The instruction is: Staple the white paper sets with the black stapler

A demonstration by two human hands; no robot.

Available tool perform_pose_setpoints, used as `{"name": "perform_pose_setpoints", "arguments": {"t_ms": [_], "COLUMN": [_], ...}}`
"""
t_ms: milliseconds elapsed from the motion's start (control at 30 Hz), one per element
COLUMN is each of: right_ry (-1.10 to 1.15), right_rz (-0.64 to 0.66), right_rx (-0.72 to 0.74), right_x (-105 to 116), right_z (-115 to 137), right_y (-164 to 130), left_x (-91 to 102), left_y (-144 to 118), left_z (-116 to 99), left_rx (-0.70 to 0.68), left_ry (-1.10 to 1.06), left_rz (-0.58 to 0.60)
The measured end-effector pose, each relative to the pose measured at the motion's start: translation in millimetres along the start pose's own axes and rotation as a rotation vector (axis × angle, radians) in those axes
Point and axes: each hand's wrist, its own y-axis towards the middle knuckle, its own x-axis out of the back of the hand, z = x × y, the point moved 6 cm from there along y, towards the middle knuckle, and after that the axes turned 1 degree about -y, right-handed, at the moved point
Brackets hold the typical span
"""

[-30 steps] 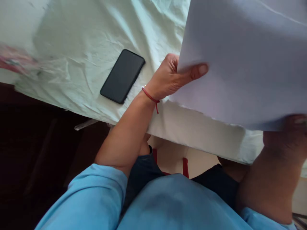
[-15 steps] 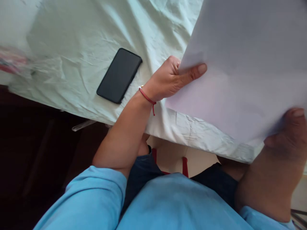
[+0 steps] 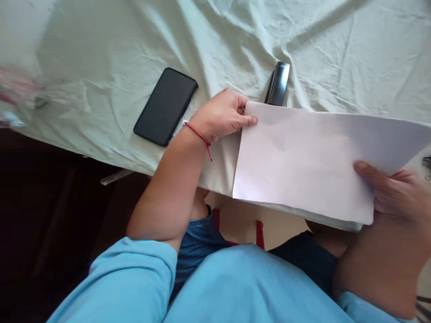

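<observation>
White paper (image 3: 303, 157) at near edge of tabletop (image 3: 104, 54). Left hand (image 3: 222, 115): fingers pinching its upper-left corner. Right hand (image 3: 399, 194): fingers gripping right side, thumb on top. Black stapler (image 3: 280, 85) partly hidden by paper.

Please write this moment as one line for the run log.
left hand: pinching paper; right hand: gripping paper; stapler: partly hidden by paper; phone: on cloth

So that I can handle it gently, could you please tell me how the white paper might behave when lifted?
The white paper is probably floppy, since it curves near the right hand. It looks light for its size, judging by its thin edge. It may crease easily, as faint wrinkles show.
</observation>
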Motion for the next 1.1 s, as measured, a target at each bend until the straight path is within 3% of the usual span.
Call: {"name": "perform_pose_setpoints", "arguments": {"t_ms": [100,233,367,633,1100], "right_ry": [-0.085,-0.144,-0.129,0.065,0.113], "right_rz": [0.046,0.087,0.114,0.085,-0.010], "right_rx": [-0.076,-0.126,-0.168,0.046,0.031], "right_x": [2.6,1.1,-0.4,-1.8,7.5], "right_z": [-6.2,-7.8,-13.2,3.4,-2.0], "right_y": [3.3,2.7,3.8,4.1,8.3], "left_x": [2.2,9.5,9.3,5.4,6.5], "left_y": [-1.0,2.1,6.6,21.3,27.4], "left_z": [-0.3,-3.1,-4.3,-0.7,-3.2], "left_rx": [0.050,0.006,-0.029,-0.177,-0.210], "left_ry": [0.133,0.309,0.411,0.336,0.325], "left_rz": [-0.065,-0.167,-0.161,-0.262,-0.400]}}
